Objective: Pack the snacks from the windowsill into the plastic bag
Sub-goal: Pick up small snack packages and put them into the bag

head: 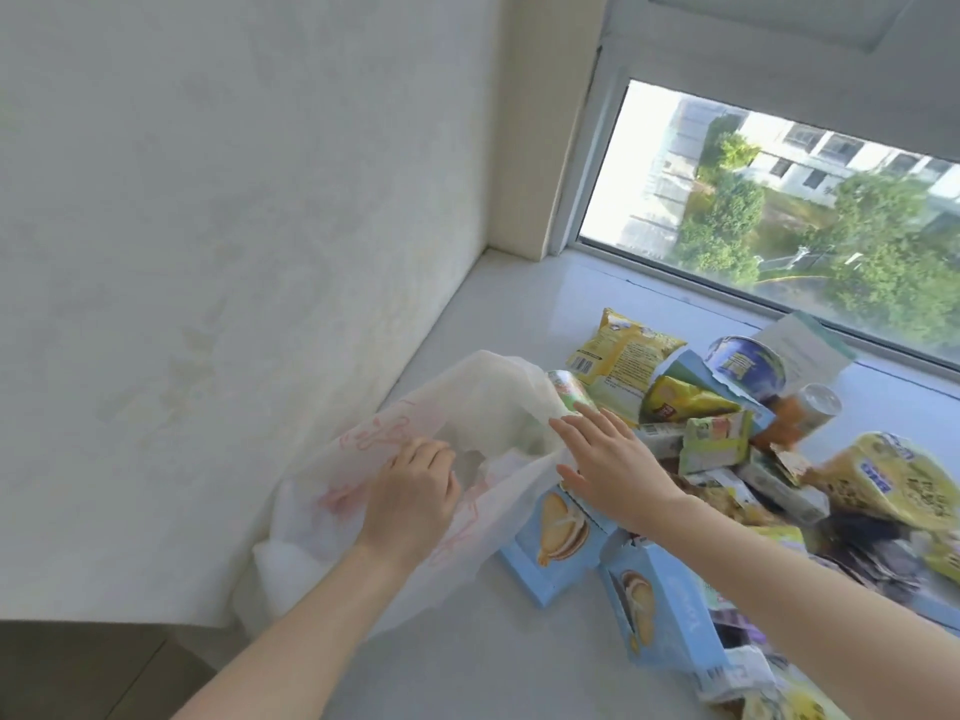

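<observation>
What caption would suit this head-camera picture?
Left hand grips the plastic bag; right hand, fingers straight, at its opening, beside snacks piled on the windowsill.

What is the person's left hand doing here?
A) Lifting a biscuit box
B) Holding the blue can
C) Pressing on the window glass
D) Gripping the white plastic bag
D: the left hand has its fingers curled into the thin film of the plastic bag.

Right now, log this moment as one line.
left grip: pinches plastic bag rim | right grip: open, at bag mouth | snacks: piled on windowsill
</observation>
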